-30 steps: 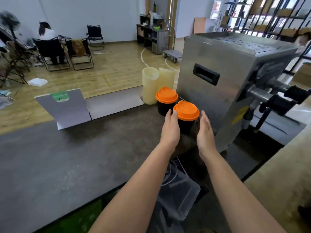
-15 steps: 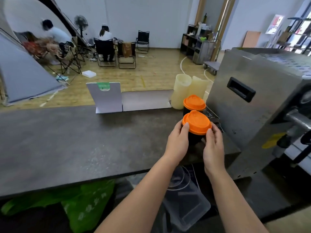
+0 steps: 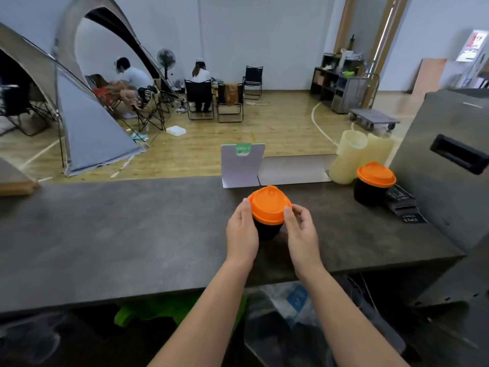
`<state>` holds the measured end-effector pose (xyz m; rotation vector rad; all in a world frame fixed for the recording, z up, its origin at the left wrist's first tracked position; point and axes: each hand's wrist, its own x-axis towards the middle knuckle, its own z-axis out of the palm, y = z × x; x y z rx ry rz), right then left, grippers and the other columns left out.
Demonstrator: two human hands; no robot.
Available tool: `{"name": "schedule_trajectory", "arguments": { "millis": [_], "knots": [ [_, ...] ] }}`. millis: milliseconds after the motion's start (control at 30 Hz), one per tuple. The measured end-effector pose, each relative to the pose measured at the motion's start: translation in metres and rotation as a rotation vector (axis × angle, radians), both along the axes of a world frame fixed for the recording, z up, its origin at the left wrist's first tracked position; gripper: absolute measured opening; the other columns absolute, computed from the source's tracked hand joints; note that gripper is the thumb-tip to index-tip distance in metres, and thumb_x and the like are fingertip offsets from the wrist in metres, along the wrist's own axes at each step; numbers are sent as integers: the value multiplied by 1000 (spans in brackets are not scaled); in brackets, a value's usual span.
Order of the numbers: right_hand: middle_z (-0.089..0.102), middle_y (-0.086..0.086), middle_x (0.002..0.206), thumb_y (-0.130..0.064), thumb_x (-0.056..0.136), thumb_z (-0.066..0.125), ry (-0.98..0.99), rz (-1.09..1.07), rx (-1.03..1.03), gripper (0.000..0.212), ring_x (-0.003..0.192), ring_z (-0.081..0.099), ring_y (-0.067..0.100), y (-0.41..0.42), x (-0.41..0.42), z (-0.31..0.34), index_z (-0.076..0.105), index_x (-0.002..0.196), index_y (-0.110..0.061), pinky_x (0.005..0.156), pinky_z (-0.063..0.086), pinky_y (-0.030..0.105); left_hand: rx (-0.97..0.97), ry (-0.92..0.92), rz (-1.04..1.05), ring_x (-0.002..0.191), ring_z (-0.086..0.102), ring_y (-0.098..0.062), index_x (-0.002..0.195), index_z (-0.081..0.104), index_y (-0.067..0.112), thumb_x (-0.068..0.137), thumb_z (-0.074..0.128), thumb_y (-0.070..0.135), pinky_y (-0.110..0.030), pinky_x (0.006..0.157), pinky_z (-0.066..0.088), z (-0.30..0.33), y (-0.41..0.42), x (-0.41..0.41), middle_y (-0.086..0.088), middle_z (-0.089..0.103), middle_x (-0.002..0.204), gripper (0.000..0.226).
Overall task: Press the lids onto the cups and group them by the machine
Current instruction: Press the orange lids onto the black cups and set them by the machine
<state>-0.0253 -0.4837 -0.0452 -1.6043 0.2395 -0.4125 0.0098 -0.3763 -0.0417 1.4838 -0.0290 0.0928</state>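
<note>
A black cup with an orange lid (image 3: 269,205) is held over the dark counter (image 3: 132,229), tilted toward me. My left hand (image 3: 242,230) grips its left side and my right hand (image 3: 300,229) grips its right side, thumb on the lid's rim. A second black cup with an orange lid (image 3: 375,178) stands upright by the steel machine (image 3: 444,186) at the right, apart from the held cup.
Two pale yellow cup stacks (image 3: 354,154) stand behind the second cup. A folded grey card stand (image 3: 242,165) sits at the counter's far edge. Dark sachets (image 3: 404,205) lie by the machine. Bags and a clear tub sit below the counter's near edge.
Both hands have carried the lidded cup left, away from the machine and the other cup. The camera has swung left.
</note>
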Motion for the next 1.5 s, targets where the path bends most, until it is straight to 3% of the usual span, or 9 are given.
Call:
{"name": "schedule_trajectory", "arguments": {
  "millis": [133, 200, 300, 500, 633, 800, 933, 1133, 1500],
  "knots": [
    [62, 0, 124, -49, 87, 59, -27, 106, 48, 40, 113, 59, 9, 56, 17, 7, 45, 122, -38, 100, 47, 33, -43, 76, -65, 111, 58, -9, 116, 64, 30, 104, 31, 48, -29, 95, 41, 5, 54, 13, 7, 66, 114, 40],
    [58, -6, 126, -54, 82, 60, -20, 146, -36, 61, 115, 55, 5, 75, 22, 5, 38, 137, -35, 95, 43, 23, -9, 42, -96, 113, 55, -9, 132, 53, 25, 106, 30, 44, -26, 94, 40, 7, 72, 19, 5, 60, 122, 40],
    [49, -5, 130, -60, 79, 67, -14, 162, -134, 71, 115, 52, 3, 90, 29, -4, 38, 142, -41, 97, 42, 23, 30, 34, -86, 106, 54, -9, 129, 44, 25, 107, 27, 38, -25, 85, 43, 6, 90, 26, 2, 56, 118, 30],
    [53, -3, 124, -67, 82, 54, -38, 93, -160, 49, 112, 54, 10, 102, 32, -7, 46, 122, -41, 94, 45, 27, 1, -27, -12, 96, 62, -18, 105, 56, 24, 107, 36, 27, -29, 83, 50, -3, 103, 33, -3, 65, 105, 21],
    [60, 1, 106, -39, 101, 44, -73, -42, -123, 11, 95, 57, 10, 102, 38, 8, 52, 103, -32, 74, 43, 20, -8, -39, 135, 101, 65, -13, 107, 65, 26, 107, 35, 31, -29, 87, 52, 1, 101, 32, 5, 69, 105, 31],
    [64, 4, 101, -20, 103, 39, -78, -79, 86, 22, 93, 60, 15, 95, 62, 25, 60, 108, -23, 74, 48, 19, 163, -166, 181, 108, 49, 9, 125, 54, 31, 107, 30, 33, 0, 81, 36, 3, 90, 21, 16, 52, 119, 30],
    [68, 0, 109, -21, 105, 33, -9, 161, 77, 34, 97, 64, 12, 100, 60, 12, 67, 107, -24, 72, 51, 15, 100, -244, 112, 98, 62, -1, 112, 61, 30, 102, 29, 34, -12, 80, 49, -9, 90, 27, 12, 66, 107, 34],
    [68, 1, 107, -15, 106, 29, -44, 200, 52, 36, 91, 65, 0, 93, 62, 8, 65, 112, -13, 76, 50, 12, 1, -273, 92, 97, 65, -5, 111, 63, 20, 98, 30, 30, -16, 82, 51, -18, 90, 33, 6, 68, 105, 38],
    [62, -3, 111, -21, 107, 28, -60, 34, 121, 34, 100, 59, 6, 114, 46, 7, 58, 120, -18, 75, 46, 8, 212, -163, 86, 113, 58, -13, 107, 61, 30, 106, 32, 31, -27, 96, 46, -7, 108, 43, 1, 62, 116, 29]
  ]
}}
